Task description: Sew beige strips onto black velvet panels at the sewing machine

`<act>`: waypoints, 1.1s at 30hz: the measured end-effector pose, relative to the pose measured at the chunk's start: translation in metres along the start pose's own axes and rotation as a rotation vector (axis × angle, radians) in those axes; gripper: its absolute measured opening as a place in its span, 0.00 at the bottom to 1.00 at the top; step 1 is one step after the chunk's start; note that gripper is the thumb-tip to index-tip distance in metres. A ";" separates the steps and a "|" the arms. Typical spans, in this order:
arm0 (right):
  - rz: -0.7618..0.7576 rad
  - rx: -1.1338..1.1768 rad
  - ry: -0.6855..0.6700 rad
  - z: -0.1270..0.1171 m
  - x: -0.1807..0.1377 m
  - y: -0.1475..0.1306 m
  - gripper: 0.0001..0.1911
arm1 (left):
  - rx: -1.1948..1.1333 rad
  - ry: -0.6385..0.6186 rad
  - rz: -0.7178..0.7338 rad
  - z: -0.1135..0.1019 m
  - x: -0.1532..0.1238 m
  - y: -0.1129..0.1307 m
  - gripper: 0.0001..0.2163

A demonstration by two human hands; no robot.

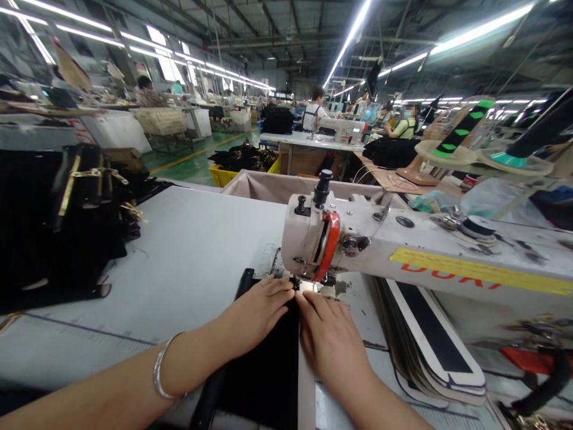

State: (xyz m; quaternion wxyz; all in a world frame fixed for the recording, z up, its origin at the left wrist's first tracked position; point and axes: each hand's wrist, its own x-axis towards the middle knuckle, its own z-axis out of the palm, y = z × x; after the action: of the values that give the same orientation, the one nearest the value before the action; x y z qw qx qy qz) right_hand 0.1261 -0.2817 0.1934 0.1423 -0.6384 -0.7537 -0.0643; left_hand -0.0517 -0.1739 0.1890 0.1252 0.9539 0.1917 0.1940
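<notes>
A strip of black fabric (264, 376) lies on the grey sewing table (188, 251) and runs under the head of a cream sewing machine (358, 239). My left hand (257, 310) rests flat on the fabric, fingers stretched toward the presser foot (308, 286). My right hand (329, 337) lies flat beside it on the fabric's right edge, fingertips just short of the foot. A silver bangle (161, 370) sits on my left wrist. The needle itself is hidden behind the machine head.
A heap of black pieces with gold straps (62, 221) sits at the left. Stacked black-and-cream panels (430, 334) lie under the machine arm at the right. Thread cones (465, 131) stand behind. Other people work at distant machines (313, 113); a yellow bin (233, 170) holds dark fabric.
</notes>
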 end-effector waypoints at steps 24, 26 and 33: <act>-0.024 0.009 0.005 -0.001 -0.002 0.003 0.24 | -0.163 -0.171 0.243 -0.037 -0.057 0.045 0.22; -0.032 0.013 0.008 -0.001 -0.002 0.004 0.24 | -0.162 -0.159 0.236 -0.029 -0.059 0.042 0.21; -0.033 0.036 0.026 0.000 -0.002 0.005 0.24 | -0.232 -0.096 0.231 -0.012 -0.053 0.025 0.17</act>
State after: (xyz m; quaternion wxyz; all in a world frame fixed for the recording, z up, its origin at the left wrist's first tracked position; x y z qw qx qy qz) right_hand 0.1309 -0.2829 0.1918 0.1627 -0.6225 -0.7631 -0.0612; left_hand -0.0938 -0.2163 0.1906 0.2206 0.9569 0.0511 0.1820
